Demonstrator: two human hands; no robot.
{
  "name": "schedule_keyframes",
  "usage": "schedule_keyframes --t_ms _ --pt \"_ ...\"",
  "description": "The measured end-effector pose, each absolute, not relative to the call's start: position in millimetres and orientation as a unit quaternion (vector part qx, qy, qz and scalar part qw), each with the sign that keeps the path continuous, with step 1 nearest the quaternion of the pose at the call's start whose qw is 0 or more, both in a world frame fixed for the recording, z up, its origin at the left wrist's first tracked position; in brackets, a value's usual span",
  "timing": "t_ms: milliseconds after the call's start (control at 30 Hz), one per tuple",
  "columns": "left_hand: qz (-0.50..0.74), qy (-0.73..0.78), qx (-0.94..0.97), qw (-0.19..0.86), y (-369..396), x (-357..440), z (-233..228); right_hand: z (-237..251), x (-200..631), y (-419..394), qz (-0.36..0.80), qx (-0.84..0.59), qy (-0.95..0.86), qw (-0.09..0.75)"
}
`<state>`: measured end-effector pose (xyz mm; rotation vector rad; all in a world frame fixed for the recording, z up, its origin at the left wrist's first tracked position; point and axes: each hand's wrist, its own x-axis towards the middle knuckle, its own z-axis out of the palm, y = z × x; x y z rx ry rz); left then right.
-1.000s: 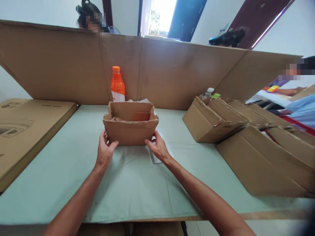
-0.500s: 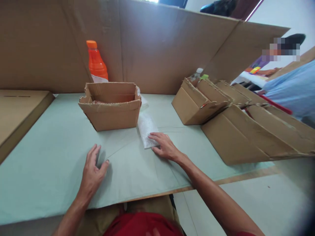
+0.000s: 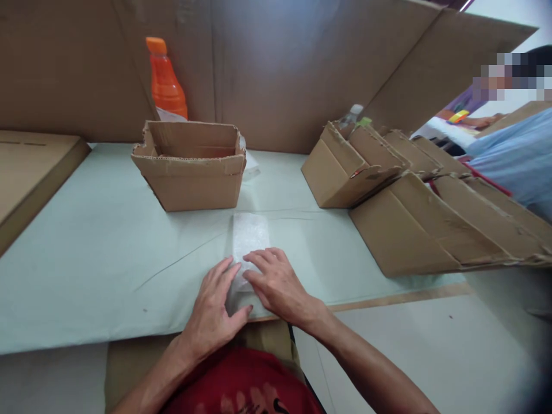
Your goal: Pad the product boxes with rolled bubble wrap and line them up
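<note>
A flat piece of clear bubble wrap [image 3: 250, 233], apparently a small pouch, lies on the pale green tablecloth [image 3: 181, 241] near the front edge. My right hand [image 3: 278, 282] rests over its lower right part, fingers spread and bent. At its lower left edge is my left hand [image 3: 218, 307], open, with the thumb held apart; I cannot tell whether its fingertips touch the wrap. Both hands cover the lower part of the wrap.
Behind the wrap stands an open cardboard box [image 3: 200, 184], with an orange bottle [image 3: 167, 86] behind it. More cut cardboard boxes [image 3: 401, 230] line the right side. A flat carton [image 3: 34, 167] lies at left. A cardboard wall [image 3: 267, 75] closes the back; a person [image 3: 513, 132] is beyond at right.
The bubble wrap has come nearer to the table's front edge with my right hand on it. My left hand has moved right, to the wrap's left side. The view has tilted down slightly.
</note>
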<state>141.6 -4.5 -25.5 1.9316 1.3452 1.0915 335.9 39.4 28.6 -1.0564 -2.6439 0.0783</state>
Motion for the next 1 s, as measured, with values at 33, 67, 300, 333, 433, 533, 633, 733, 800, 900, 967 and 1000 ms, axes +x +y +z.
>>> schedule_keyframes --t_ms 33,67,300,333,433,533,633,733,800,900,967,1000 --pt "0.416 0.502 0.707 0.275 -4 147 -25 31 330 37 0.018 -0.360 -0.920 0.152" --pt "0.430 0.512 0.689 0.279 -2 150 -24 33 324 36 0.007 -0.356 -0.920 0.164" --pt "0.525 0.637 0.428 0.368 9 123 -18 44 322 53 0.019 -0.421 -0.840 0.342" --pt "0.547 0.639 0.359 0.405 9 116 -18 42 326 56 0.036 -0.439 -0.825 0.355" --pt "0.610 0.596 0.185 0.489 9 98 -17 27 337 60 0.076 -0.444 -0.829 0.332" --pt "0.630 0.568 0.127 0.515 10 92 -15 8 343 60 0.084 -0.421 -0.855 0.292" --pt "0.621 0.559 0.139 0.531 12 93 -14 -4 345 61 0.075 -0.453 -0.835 0.302" --pt "0.591 0.564 0.162 0.553 11 92 -15 -10 346 67 0.096 -0.493 -0.818 0.280" --pt "0.567 0.584 0.189 0.549 7 86 -16 -12 348 69 0.117 -0.493 -0.829 0.236" --pt "0.548 0.653 0.289 0.436 -3 71 -14 -11 354 65 0.119 -0.474 -0.854 0.178" --pt "0.523 0.697 0.383 0.308 -9 62 -9 -7 358 60 0.101 -0.476 -0.857 0.171" --pt "0.505 0.702 0.434 0.252 -10 60 -6 -5 357 58 0.092 -0.481 -0.854 0.176"
